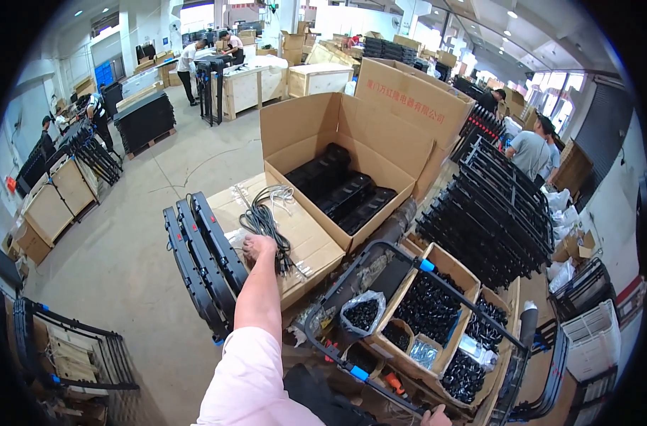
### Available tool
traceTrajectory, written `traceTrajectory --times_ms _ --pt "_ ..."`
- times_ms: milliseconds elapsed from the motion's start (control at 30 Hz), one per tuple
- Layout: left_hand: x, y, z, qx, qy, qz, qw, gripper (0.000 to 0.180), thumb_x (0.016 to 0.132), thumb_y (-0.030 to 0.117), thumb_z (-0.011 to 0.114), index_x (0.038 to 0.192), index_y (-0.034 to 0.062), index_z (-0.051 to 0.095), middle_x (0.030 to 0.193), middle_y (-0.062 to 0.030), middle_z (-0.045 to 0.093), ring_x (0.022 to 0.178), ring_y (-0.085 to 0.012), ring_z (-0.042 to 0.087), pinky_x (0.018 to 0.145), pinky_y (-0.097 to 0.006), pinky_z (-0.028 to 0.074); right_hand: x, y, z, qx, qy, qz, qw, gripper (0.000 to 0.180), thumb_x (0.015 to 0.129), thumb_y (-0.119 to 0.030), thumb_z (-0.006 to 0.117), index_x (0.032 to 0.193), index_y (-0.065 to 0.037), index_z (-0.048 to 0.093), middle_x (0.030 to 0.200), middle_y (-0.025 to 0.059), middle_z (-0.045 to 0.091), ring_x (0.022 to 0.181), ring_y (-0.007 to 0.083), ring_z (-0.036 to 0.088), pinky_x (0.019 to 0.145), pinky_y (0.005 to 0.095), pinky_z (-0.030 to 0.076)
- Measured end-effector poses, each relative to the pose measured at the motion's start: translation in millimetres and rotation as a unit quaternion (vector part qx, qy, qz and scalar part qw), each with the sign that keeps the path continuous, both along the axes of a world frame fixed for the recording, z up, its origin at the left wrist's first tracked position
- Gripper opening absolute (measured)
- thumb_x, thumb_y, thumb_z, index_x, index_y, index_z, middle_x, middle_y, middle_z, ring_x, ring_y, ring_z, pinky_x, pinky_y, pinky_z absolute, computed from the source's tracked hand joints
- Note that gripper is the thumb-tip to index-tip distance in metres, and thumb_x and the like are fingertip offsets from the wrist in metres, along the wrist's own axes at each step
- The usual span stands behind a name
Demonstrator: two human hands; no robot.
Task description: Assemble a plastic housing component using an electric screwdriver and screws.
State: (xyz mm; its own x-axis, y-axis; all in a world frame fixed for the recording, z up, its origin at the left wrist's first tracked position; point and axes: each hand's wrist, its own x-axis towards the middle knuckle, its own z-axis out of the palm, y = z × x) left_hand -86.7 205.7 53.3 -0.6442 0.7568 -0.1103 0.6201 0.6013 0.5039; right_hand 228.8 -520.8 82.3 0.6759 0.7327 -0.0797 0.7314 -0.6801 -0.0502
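My left hand [259,247] reaches forward over a flat cardboard surface [313,245], its fingers curled closed. Beside the fingers lie a bundle of dark cables [267,220] and a bit of clear plastic [236,238]; what is inside the grip, if anything, is hidden. At the lower edge my right hand [435,417] is closed on a black tubular frame [380,381] with blue clips, which slants over the parts boxes. Left of the cardboard, several long black panels [196,248] with small red parts stand on edge.
An open carton [380,135] beyond the cables holds black moulded pieces [338,181]. Boxes of small black parts [426,312] and an orange-handled tool [394,383] sit at the right. Stacked black frames [487,213] rise behind them. Co-workers [529,150] stand farther off.
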Motion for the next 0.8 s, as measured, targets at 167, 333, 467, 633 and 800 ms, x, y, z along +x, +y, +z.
traceTrajectory --times_ms 167,333,467,633,800 --pt "24.6 -13.3 40.4 -0.083 -0.153 -0.081 0.981 0.054 0.090 0.034 0.067 0.130 -0.0034 0.069 0.140 -0.0224 0.066 0.131 -0.0360 0.063 0.111 -0.046 0.049 -12.0 1.9 30.5 -0.045 0.036 -0.095 0.994 0.047 0.103 -0.037 0.061 0.129 0.002 0.055 0.089 0.0247 0.073 0.082 0.0455 0.069 0.071 0.0548 0.055" --pt "-0.8 33.0 23.4 0.087 -0.329 0.098 0.935 0.062 0.085 0.033 0.065 0.132 -0.0076 0.061 0.137 -0.0282 0.064 0.129 -0.0408 0.062 0.111 -0.045 0.048 -8.7 17.1 31.1 -0.030 0.089 -0.102 0.990 0.046 0.103 -0.036 0.060 0.132 -0.001 0.054 0.093 0.0260 0.072 0.085 0.0472 0.069 0.073 0.0560 0.055" --pt "11.2 35.5 42.2 0.277 -0.404 0.098 0.866 0.058 0.092 0.035 0.068 0.128 -0.0072 0.054 0.122 -0.0251 0.068 0.111 -0.0364 0.068 0.099 -0.044 0.051 -5.0 16.9 33.2 -0.051 0.107 -0.112 0.987 0.047 0.104 -0.036 0.059 0.133 0.000 0.052 0.095 0.0265 0.072 0.087 0.0474 0.069 0.075 0.0564 0.055" --pt "25.1 -9.2 101.3 0.487 -0.435 -0.066 0.755 0.028 0.108 0.030 0.061 0.111 0.0025 0.059 0.076 0.0027 0.055 0.060 -0.0075 0.047 0.053 -0.026 0.038 -5.9 21.1 39.5 -0.095 0.128 -0.108 0.981 0.052 0.105 -0.035 0.057 0.139 0.003 0.050 0.098 0.0267 0.073 0.091 0.0466 0.069 0.079 0.0566 0.055" --pt "54.0 -129.5 158.4 0.442 -0.396 -0.313 0.742 0.022 0.103 0.022 0.063 0.108 0.0007 0.060 0.081 -0.0062 0.063 0.072 -0.0156 0.058 0.066 -0.033 0.048 9.2 29.2 44.6 -0.177 0.105 -0.088 0.975 0.055 0.103 -0.041 0.059 0.138 0.002 0.057 0.106 0.0279 0.072 0.097 0.0463 0.068 0.082 0.0552 0.055"
